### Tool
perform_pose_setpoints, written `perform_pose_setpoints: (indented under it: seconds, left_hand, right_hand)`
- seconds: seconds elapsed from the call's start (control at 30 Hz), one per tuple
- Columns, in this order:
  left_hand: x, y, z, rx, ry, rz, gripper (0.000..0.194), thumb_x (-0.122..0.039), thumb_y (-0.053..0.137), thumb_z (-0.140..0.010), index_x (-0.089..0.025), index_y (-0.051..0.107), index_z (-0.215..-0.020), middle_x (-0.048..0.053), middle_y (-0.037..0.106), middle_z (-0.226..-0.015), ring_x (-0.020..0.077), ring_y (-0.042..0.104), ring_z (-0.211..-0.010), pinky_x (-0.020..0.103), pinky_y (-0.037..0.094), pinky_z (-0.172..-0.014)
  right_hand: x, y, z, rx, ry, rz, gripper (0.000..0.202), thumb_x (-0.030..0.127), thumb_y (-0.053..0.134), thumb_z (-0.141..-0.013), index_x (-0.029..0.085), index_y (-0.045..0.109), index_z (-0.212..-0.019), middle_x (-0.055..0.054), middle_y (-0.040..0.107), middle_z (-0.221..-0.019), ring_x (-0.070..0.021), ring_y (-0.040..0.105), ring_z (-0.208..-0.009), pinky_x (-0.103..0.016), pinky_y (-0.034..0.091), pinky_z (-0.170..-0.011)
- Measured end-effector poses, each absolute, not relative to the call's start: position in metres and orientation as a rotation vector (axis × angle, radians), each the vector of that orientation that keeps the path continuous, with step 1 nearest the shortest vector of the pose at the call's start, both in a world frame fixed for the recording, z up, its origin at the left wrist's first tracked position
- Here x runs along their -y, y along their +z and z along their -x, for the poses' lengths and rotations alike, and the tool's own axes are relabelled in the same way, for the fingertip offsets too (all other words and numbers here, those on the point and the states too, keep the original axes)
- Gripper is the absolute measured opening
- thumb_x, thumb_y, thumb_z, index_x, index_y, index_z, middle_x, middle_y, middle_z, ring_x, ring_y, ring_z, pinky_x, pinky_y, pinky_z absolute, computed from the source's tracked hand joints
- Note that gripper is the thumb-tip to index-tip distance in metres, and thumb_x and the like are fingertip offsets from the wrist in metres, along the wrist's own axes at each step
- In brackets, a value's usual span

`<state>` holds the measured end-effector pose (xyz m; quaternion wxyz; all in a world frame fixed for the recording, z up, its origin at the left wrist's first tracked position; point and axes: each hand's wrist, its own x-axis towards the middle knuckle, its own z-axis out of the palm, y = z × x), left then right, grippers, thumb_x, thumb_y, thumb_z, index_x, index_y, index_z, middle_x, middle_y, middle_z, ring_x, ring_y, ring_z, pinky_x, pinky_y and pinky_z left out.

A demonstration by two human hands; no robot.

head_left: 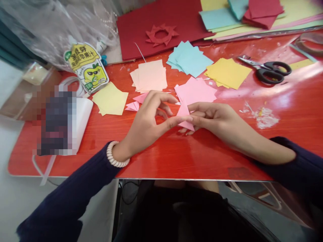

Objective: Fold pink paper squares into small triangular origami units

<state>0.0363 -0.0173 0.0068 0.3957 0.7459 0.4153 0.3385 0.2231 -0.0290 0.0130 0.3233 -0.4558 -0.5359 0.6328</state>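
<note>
A folded piece of pink paper (183, 112) with pointed ends is held just above the red table. My right hand (214, 116) pinches it between thumb and fingers. My left hand (151, 117) lays its thumb tip on the paper, close to my right thumb; its other fingers are curved and stand apart from the thumb. Behind the hands lies a stack of pink paper squares (196, 90). Small folded pink pieces (133, 106) rest just left of my left hand, partly covered by it.
Stacks of peach (151, 75), blue (193, 59), yellow (230, 72) and pale yellow paper (112, 99) lie around. Black-handled scissors (270, 71) are at right, near white scraps (267, 117). A red folded ring (161, 34) sits on red sheets (136, 37). A snack pouch (89, 69) stands left.
</note>
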Motion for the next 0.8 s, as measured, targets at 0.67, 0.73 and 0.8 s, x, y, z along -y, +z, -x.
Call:
perform_pose_setpoints:
  seconds: [0.67,0.73,0.8]
  left_hand:
    - [0.0176,0.0092,-0.0323,-1.006,0.757,-2.042,0.017,-0.028,0.054,-0.087,-0.017,0.059,-0.098,-0.001,0.064,-0.087,0.0083,0.057,-0.075,0.019,0.046,-0.068]
    - [0.0164,0.0105,-0.0313,-0.963,0.737,-2.037,0.015,-0.027,0.053,-0.087,-0.017,0.062,-0.094,-0.001,0.065,-0.085,0.0084,0.058,-0.076,0.019,0.046,-0.069]
    - [0.0150,0.0110,-0.0301,-0.930,0.723,-2.026,0.014,-0.026,0.053,-0.087,-0.018,0.063,-0.092,0.000,0.065,-0.088,0.0091,0.059,-0.080,0.020,0.046,-0.072]
  right_hand:
    - [0.0338,0.0092,-0.2226,1.490,1.489,1.195,0.022,0.033,0.058,-0.082,0.014,0.060,-0.072,-0.002,0.066,-0.066,-0.0105,0.064,-0.057,-0.022,0.050,-0.057]
    - [0.0340,0.0087,-0.2237,1.531,1.498,1.197,0.019,0.031,0.058,-0.082,0.015,0.060,-0.074,0.000,0.066,-0.064,-0.0100,0.063,-0.058,-0.021,0.050,-0.057]
    - [0.0346,0.0083,-0.2251,1.588,1.477,1.176,0.017,0.030,0.057,-0.084,0.016,0.059,-0.074,0.001,0.064,-0.064,-0.0093,0.062,-0.059,-0.021,0.049,-0.059]
